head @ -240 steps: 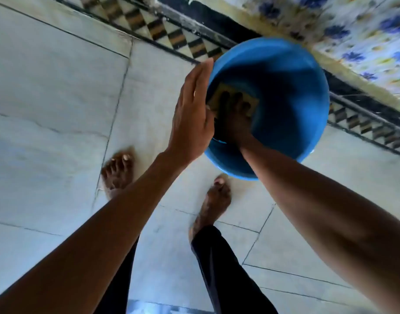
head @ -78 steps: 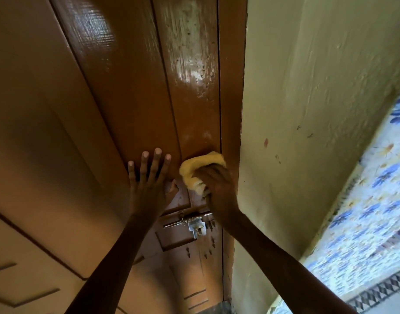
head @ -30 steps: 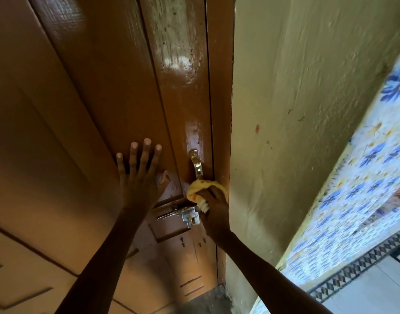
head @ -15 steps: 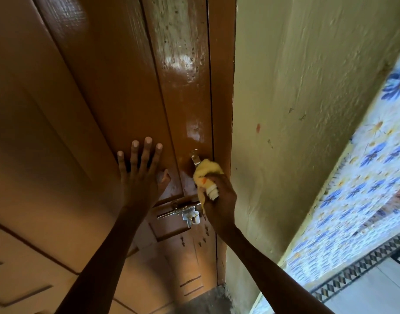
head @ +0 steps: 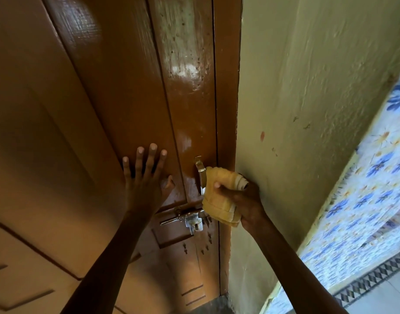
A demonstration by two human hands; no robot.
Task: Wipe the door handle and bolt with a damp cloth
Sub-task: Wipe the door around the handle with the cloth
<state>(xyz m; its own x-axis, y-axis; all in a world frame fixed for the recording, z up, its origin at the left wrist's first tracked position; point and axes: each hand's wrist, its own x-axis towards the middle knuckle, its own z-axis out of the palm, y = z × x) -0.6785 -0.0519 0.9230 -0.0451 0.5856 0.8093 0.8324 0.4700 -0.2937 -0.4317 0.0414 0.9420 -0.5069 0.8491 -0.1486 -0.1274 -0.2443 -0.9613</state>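
A brass door handle (head: 200,172) is fixed upright near the right edge of a glossy brown wooden door (head: 117,91). Below it sits a metal sliding bolt (head: 185,218) with a hasp. My right hand (head: 246,201) is shut on a folded yellow cloth (head: 219,196), which presses against the right side of the handle and hides its lower end. My left hand (head: 147,182) lies flat on the door panel to the left of the handle, fingers spread, holding nothing.
A brown door frame (head: 227,109) meets a yellowish plastered wall (head: 307,109) on the right. Blue-flowered wall tiles (head: 364,211) and a patterned border run at the lower right, above a pale floor.
My right hand has slid the cloth from the front of the handle to its right side and slightly down, uncovering the handle's top. The left hand has stayed flat on the door.
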